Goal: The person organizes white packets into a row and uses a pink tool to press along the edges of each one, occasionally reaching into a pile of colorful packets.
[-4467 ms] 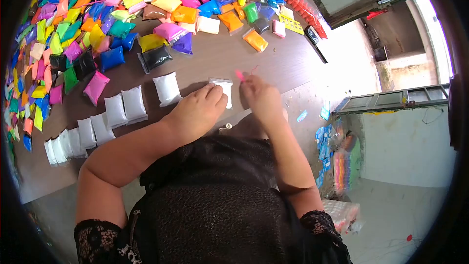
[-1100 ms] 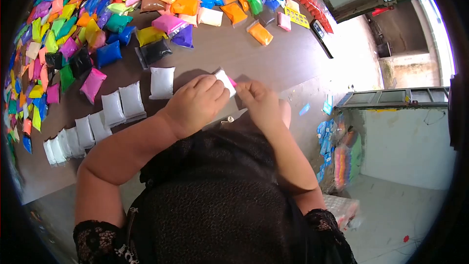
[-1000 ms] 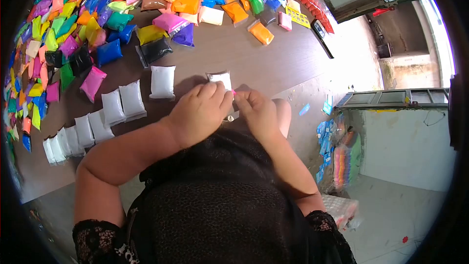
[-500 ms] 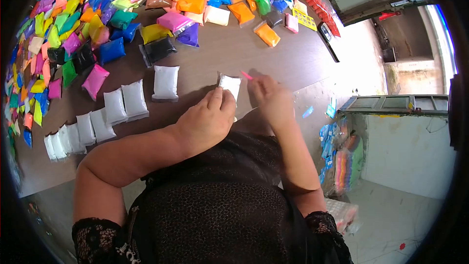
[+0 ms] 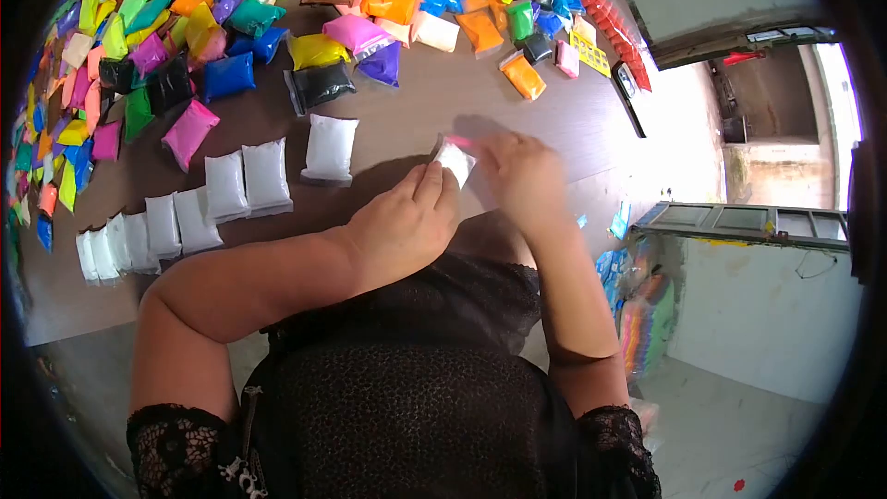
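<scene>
My left hand [image 5: 411, 217] presses its fingers on a small white packet [image 5: 455, 162] near the table's front edge. Just right of it, my right hand [image 5: 525, 176] is closed round a thin pink tool [image 5: 462, 142], whose tip lies at the packet's top edge. That hand is slightly blurred, and most of the tool is hidden in its fingers. Left of my hands, a white packet [image 5: 330, 150] lies on its own, and several more white packets [image 5: 267, 176] form a row running down to the left.
Many coloured packets [image 5: 228, 77] cover the back and left of the brown table [image 5: 388, 125]. At the back right are a yellow card [image 5: 589, 54], red packs [image 5: 617, 32] and a black object [image 5: 630, 103]. Bagged coloured items [image 5: 637, 328] stand below right.
The pink tool in my right hand has moved from beside the packet to its top edge. The packet is now more tilted. The whole view has shifted slightly.
</scene>
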`<action>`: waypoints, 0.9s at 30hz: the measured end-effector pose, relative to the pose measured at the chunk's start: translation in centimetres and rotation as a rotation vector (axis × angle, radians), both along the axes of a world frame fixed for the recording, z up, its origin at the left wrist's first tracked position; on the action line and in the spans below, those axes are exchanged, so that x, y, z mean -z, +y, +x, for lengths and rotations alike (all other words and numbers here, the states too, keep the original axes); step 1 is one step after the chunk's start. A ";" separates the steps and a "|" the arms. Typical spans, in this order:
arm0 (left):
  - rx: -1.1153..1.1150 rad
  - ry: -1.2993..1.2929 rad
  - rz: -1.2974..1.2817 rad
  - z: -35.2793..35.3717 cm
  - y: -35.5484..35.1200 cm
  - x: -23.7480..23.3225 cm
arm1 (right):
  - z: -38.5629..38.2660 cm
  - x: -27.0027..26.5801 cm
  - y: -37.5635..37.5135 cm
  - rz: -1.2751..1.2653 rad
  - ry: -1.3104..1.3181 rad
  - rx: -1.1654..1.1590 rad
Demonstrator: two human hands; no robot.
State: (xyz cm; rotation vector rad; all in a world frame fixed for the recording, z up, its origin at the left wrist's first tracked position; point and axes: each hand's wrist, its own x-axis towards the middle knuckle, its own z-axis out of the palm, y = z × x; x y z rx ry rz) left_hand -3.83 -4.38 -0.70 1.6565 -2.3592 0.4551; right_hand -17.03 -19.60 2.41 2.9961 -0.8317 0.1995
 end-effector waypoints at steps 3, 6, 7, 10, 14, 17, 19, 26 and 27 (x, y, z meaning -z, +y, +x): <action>0.015 0.012 -0.013 0.2 0.0 -0.5 | 0.3 -1.5 -0.4 0.135 -0.231 0.073; 0.029 0.141 0.087 0.5 -0.2 -0.4 | -0.4 -2.1 1.2 0.368 -0.273 0.183; 0.031 0.140 0.084 0.4 -0.4 -0.1 | -0.7 -1.8 1.8 0.366 -0.274 0.184; 0.023 0.152 -0.138 0.3 -0.6 0.5 | -1.3 -0.4 3.1 0.498 -0.283 0.165; 0.031 -0.021 -0.008 0.1 -0.1 -0.4 | -2.4 1.5 0.9 0.272 -0.241 0.201; -0.004 -0.020 0.024 0.2 -0.3 -0.5 | -2.4 0.7 -0.1 0.232 -0.262 0.286; -0.014 -0.013 0.026 0.0 0.2 -0.3 | -2.3 -0.4 3.0 0.485 -0.365 0.164; -0.009 0.044 0.010 0.1 0.2 -0.1 | -2.1 0.2 2.4 0.428 -0.173 0.357; -0.014 0.059 -0.012 0.0 0.3 0.1 | -2.0 -0.4 2.6 0.489 -0.214 0.305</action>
